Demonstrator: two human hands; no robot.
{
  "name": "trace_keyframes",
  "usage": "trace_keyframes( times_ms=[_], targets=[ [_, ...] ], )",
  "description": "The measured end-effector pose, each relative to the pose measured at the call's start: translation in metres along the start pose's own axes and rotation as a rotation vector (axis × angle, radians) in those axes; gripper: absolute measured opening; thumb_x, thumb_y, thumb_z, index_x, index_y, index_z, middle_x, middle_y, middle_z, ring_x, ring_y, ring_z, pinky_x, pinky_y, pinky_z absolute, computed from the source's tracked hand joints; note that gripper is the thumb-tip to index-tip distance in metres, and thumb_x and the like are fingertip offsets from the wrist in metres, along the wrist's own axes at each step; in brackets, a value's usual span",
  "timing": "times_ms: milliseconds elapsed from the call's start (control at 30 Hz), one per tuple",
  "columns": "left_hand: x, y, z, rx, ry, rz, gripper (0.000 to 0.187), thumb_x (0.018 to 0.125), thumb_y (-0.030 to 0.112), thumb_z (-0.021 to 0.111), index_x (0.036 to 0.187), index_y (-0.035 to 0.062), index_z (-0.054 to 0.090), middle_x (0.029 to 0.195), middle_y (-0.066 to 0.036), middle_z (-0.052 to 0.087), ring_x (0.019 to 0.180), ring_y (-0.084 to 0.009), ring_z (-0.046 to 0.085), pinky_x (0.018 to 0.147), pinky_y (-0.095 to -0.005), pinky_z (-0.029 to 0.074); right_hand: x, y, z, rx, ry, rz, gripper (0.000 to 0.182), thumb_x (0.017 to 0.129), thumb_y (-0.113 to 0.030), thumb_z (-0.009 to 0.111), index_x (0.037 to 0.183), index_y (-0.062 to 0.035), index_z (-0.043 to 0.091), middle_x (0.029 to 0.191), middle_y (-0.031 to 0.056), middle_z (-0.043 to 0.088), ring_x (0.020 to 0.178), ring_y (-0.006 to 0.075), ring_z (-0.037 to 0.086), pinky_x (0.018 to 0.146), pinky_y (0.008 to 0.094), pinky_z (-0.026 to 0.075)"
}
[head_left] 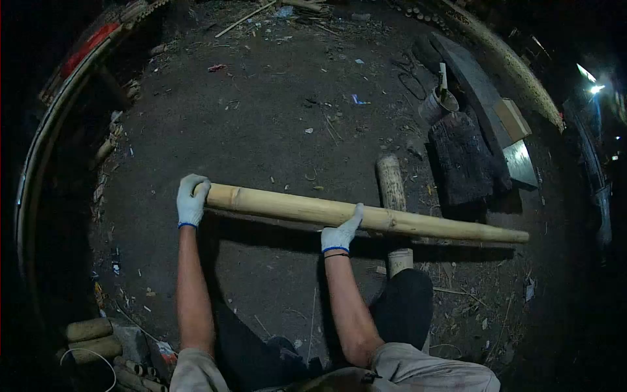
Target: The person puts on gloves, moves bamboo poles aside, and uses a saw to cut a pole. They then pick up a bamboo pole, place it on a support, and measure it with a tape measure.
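A long pale bamboo pole [294, 206] lies nearly level across the view, its narrower end pointing right. My left hand [191, 200], in a white glove with a blue cuff, is wrapped round the pole's thick left end. Gloved the same way, my right hand [342, 230] grips the pole near its middle from below, the thumb up over the near side. To the right of that hand the pole crosses over a second, upright-running bamboo piece [392, 183], whose lower end is beside my knee. Whether the two pieces touch is unclear.
A dark charred block [461, 159] stands at the right, beside a bucket [439, 106] holding a pale stick and a long plank [473, 81]. Cut bamboo pieces [95, 349] are stacked at lower left. Scraps litter the dirt floor [248, 117]. A curved rail runs along the left.
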State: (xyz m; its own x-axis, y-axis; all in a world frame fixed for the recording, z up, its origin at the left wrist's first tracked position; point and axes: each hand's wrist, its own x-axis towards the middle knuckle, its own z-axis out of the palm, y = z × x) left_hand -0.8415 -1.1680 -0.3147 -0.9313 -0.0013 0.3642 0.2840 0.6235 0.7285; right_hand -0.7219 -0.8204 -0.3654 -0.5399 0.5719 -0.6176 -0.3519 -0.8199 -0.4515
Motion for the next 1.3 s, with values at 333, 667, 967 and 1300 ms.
trace_keyframes(
  times_ms=[333,667,967,1300],
  targets=[
    [0.009,0.028,-0.016,0.021,0.133,-0.383,0.046,0.087,0.029,0.073,0.123,0.0028,0.061,0.117,-0.013,0.063,0.104,-0.0236,0.061,0.092,-0.0374,0.05,0.007,0.003,0.004,-0.228,0.13,-0.061,0.097,0.077,-0.069,0.066,0.145,-0.0047,0.039,0.141,0.0127,0.048,0.125,0.0291,0.048,0.109,0.0464,0.034],
    [-0.016,0.035,-0.046,-0.488,-0.056,-0.496,0.052,0.088,0.032,0.067,0.13,0.0036,0.057,0.122,-0.011,0.061,0.111,-0.0234,0.058,0.095,-0.0381,0.046,-0.017,-0.011,-0.024,-0.649,0.097,0.003,0.087,0.092,-0.067,0.047,0.145,0.0006,0.031,0.117,0.0208,0.059,0.082,0.0276,0.065,0.063,0.0407,0.054],
    [-0.043,-0.012,-0.002,-0.701,0.491,-0.591,0.039,0.089,0.022,0.063,0.121,0.0013,0.064,0.116,-0.012,0.065,0.106,-0.024,0.06,0.096,-0.037,0.045,-0.013,-0.029,-0.056,-0.826,-0.136,-0.051,0.056,0.095,-0.048,0.057,0.122,-0.002,0.043,0.12,0.0164,0.052,0.097,0.0256,0.06,0.083,0.0451,0.053],
    [-0.068,0.008,-0.006,-0.65,0.355,-0.619,0.034,0.09,0.027,0.067,0.113,0.0015,0.067,0.109,-0.008,0.067,0.097,-0.0192,0.061,0.088,-0.0338,0.048,0.008,-0.048,-0.08,-0.968,-0.353,0.315,0.053,0.083,-0.035,0.077,0.119,0.0001,0.062,0.126,0.0136,0.059,0.113,0.0249,0.057,0.094,0.0468,0.049]
  ],
)
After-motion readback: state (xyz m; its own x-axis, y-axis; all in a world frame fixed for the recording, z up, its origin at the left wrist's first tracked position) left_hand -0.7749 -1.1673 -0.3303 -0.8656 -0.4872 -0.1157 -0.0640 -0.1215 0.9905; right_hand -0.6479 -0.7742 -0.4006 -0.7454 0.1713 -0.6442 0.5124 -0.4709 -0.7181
